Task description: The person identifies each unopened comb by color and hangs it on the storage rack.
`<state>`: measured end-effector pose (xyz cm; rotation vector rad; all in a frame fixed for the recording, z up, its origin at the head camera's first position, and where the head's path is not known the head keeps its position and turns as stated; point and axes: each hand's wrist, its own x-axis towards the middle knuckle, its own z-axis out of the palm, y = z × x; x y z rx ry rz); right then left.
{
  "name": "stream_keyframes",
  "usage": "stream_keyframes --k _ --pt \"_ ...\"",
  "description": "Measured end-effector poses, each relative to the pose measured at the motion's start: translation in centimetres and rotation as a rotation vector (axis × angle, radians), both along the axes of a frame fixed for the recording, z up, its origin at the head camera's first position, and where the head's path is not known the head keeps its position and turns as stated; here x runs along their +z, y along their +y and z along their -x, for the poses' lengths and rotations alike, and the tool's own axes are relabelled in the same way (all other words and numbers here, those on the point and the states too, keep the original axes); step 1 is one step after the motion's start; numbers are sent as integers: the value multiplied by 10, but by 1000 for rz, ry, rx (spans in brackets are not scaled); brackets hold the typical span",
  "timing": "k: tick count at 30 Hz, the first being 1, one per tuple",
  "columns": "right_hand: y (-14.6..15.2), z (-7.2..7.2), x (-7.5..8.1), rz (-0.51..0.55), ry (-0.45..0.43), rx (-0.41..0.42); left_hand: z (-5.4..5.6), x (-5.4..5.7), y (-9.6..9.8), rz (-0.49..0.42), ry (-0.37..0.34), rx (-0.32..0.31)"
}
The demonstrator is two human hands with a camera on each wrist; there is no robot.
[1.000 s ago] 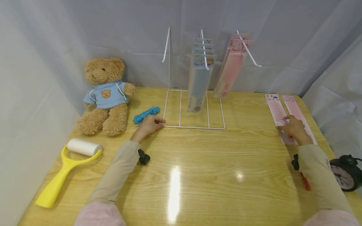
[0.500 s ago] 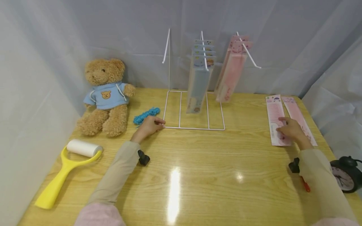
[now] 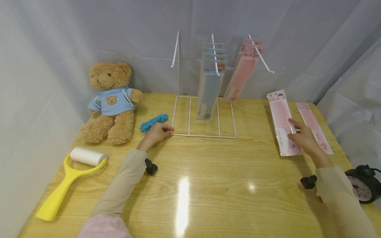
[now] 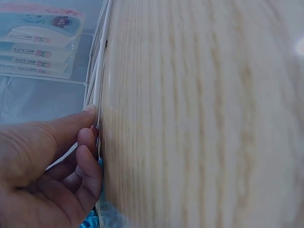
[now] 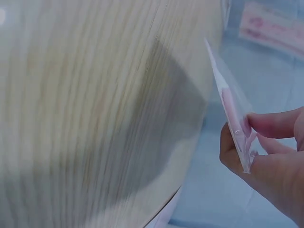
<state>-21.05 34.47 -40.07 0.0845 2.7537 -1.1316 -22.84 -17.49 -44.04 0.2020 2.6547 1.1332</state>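
My right hand [image 3: 307, 141] pinches a packaged pink comb [image 3: 280, 114] by its lower right side, thumb on one face and fingers behind. In the right wrist view the pack [image 5: 231, 107] is tilted, raised over the table with its shadow below. Another pink comb pack [image 3: 314, 124] lies flat to the right of it. At the front left corner of the white wire rack [image 3: 205, 136], my left hand [image 3: 156, 135] pinches the wire between thumb and fingers. Blue comb packs [image 3: 210, 89] hang from the rack's middle hook, pink packs [image 3: 242, 74] from the right hook.
The left hook [image 3: 175, 49] bears nothing. A teddy bear [image 3: 111, 102] sits at the back left, a blue rope bundle [image 3: 154, 121] beside the left hand. A yellow-handled lint roller [image 3: 63, 185] lies front left; a black alarm clock [image 3: 361, 183] stands at the right edge.
The right hand has taken hold of the left pink comb pack, lifted it and moved it leftward, away from the other pack. The hanging pink packs sway slightly. The left hand stays put.
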Motion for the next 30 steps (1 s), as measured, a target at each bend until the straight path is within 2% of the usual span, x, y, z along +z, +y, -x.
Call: stream_keyframes --k 9,15,18,23,30 --pt "-30 -27 9 136 173 -36 1 -1 0 -2 -17 24" --pt "-44 -43 16 277 287 -52 0 0 0 -5 -18 22" --pt "-52 -54 22 442 350 -51 -1 0 0 -10 -23 21" --pt "-66 -71 33 784 465 -9 -1 -1 0 -15 -27 20" --pt "-79 -87 49 966 602 21 0 0 0 -11 -19 14"
